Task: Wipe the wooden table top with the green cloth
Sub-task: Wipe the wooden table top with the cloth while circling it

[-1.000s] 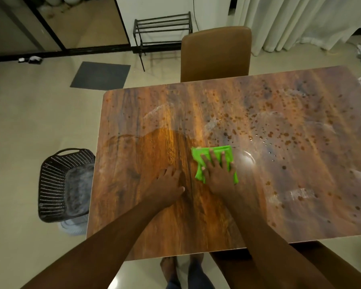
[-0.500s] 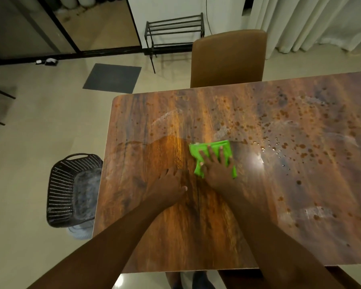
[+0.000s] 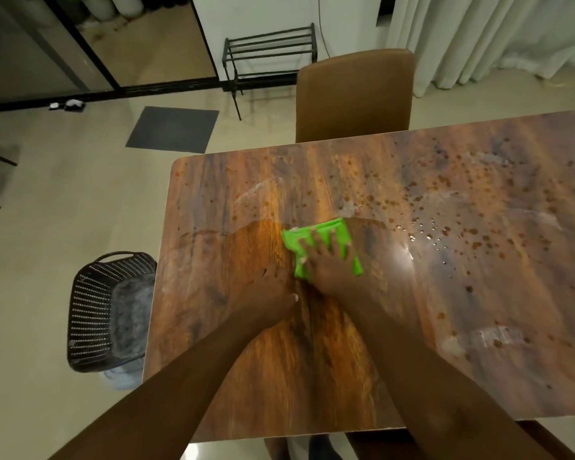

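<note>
The folded green cloth [image 3: 326, 232] lies flat on the wooden table top [image 3: 462, 293], left of its middle. My right hand [image 3: 329, 263] presses down on the cloth with spread, straight fingers and covers its near half. My left hand [image 3: 273, 288] rests flat on the bare wood just left of the cloth, holding nothing. Brown spots and water droplets speckle the wood to the right and beyond the cloth; the near-left area looks darker and wet.
A brown chair [image 3: 354, 94] stands at the table's far edge. A black perforated basket [image 3: 108, 310] sits on the floor by the table's left edge. A black metal rack [image 3: 269, 51] and grey mat [image 3: 173, 129] lie beyond.
My right hand has slid the cloth a little away from me along the table; the wet dark patch reaches further. My left hand has stayed flat beside it.
</note>
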